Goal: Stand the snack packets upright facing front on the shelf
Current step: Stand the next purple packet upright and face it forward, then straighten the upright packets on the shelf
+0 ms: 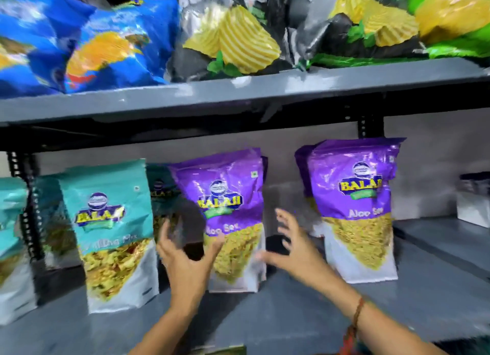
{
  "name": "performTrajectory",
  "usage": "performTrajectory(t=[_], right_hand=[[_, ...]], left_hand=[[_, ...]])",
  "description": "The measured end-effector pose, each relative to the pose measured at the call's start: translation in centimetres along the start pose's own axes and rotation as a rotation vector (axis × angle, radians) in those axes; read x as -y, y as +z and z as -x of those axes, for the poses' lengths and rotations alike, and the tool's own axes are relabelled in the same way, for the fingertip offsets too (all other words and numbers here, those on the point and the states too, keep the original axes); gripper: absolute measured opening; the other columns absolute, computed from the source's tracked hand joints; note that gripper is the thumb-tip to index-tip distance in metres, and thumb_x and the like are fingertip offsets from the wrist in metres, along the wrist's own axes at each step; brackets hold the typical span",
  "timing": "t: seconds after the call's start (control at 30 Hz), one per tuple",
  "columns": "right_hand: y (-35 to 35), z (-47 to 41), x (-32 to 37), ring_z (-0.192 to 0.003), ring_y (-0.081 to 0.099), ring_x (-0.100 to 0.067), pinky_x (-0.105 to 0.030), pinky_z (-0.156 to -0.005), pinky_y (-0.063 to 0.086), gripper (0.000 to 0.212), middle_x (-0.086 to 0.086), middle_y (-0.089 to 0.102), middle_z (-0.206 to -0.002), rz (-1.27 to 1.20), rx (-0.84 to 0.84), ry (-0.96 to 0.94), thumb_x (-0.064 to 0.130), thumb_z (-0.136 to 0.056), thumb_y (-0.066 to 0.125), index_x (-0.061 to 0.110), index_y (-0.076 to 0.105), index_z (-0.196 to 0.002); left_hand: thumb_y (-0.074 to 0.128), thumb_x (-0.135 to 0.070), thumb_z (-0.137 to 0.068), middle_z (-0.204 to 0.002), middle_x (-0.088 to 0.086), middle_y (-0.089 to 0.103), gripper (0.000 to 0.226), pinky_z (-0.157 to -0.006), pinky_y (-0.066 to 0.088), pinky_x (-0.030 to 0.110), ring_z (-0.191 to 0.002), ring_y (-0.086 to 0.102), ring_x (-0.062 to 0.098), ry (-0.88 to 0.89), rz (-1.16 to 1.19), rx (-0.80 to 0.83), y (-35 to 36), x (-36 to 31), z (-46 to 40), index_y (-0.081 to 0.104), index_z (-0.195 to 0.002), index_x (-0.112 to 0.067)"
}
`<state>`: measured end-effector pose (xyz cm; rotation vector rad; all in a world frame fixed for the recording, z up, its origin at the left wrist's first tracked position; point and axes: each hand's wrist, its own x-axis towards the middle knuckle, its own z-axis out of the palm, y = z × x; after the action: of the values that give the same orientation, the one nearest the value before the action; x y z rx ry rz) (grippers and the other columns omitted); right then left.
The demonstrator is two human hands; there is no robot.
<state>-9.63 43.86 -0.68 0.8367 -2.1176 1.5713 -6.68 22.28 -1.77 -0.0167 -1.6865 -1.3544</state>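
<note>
Purple foil snack packet [233, 216] stands upright between my open, empty hands: left hand [185, 259] touching, right hand [291, 248] just beside.

I see a brightly, evenly lit scene smeared by motion blur. My hands, left [185, 256] and right [289, 251], have ghosted fingers. Glare streaks the foil of the purple packet [233, 195] and the blue bags [87, 44] above. A dark shadow lies under the upper shelf edge [265, 97], whose line bows from wide-angle distortion. Print is soft throughout.
</note>
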Motion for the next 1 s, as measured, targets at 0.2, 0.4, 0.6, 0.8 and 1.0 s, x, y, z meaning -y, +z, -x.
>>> performTrajectory(t=[0.2,0.4,0.6,0.8,1.0], right_hand=[[4.2,-1.9,-2.9,-0.134,0.046,-0.001,-0.034,-0.116,0.037,0.109,0.013,0.051,-0.145,-0.076,0.177,0.234,0.044,-0.050,0.094,0.032,0.035,-0.141],[4.8,-2.0,-3.0,-0.127,0.058,-0.005,-0.026,-0.104,0.049,0.080,0.013,0.064,-0.135,-0.132,0.239,0.258,0.026,-0.063,0.092,0.039,0.050,-0.129],[3.6,-1.6,-3.3,-0.125,0.061,-0.010,-0.030,-0.104,0.050,0.081,0.009,0.066,-0.132,-0.170,0.238,0.316,0.020,-0.064,0.092,0.028,0.050,-0.132],[2.6,-1.1,-3.5,-0.125,0.061,-0.015,-0.039,-0.110,0.046,0.082,0.004,0.067,-0.131,-0.221,0.263,0.341,0.015,-0.063,0.092,0.024,0.050,-0.133],[2.7,-1.3,-2.5,-0.140,0.040,-0.009,-0.038,-0.119,0.032,0.143,0.008,0.041,-0.151,-0.185,0.045,0.311,0.049,-0.036,0.097,0.040,0.010,-0.149]], left_hand=[[0.099,-0.042,-0.034,-0.138,-0.007,0.062,0.134,-0.104,0.050,0.032,-0.126,0.060,0.010,-0.355,0.136,0.819,-1.7,6.8,-3.3,0.032,-0.148,-0.022],[0.097,-0.043,-0.038,-0.106,-0.023,0.075,0.088,-0.072,0.053,0.010,-0.095,0.071,-0.006,-0.290,0.083,0.816,-1.2,7.5,-3.8,0.058,-0.115,-0.032],[0.096,-0.048,-0.033,-0.101,-0.031,0.073,0.087,-0.071,0.052,0.010,-0.091,0.070,-0.011,-0.300,0.032,0.773,-0.9,6.3,-2.6,0.058,-0.110,-0.038],[0.095,-0.053,-0.033,-0.102,-0.032,0.072,0.089,-0.084,0.055,0.020,-0.095,0.068,-0.010,-0.285,0.000,0.740,-0.5,5.3,-1.6,0.056,-0.112,-0.040],[0.089,-0.064,-0.038,-0.132,-0.024,0.058,0.113,-0.102,0.045,0.023,-0.121,0.057,-0.002,-0.283,-0.007,0.737,-1.8,3.6,-1.0,0.040,-0.137,-0.037]])
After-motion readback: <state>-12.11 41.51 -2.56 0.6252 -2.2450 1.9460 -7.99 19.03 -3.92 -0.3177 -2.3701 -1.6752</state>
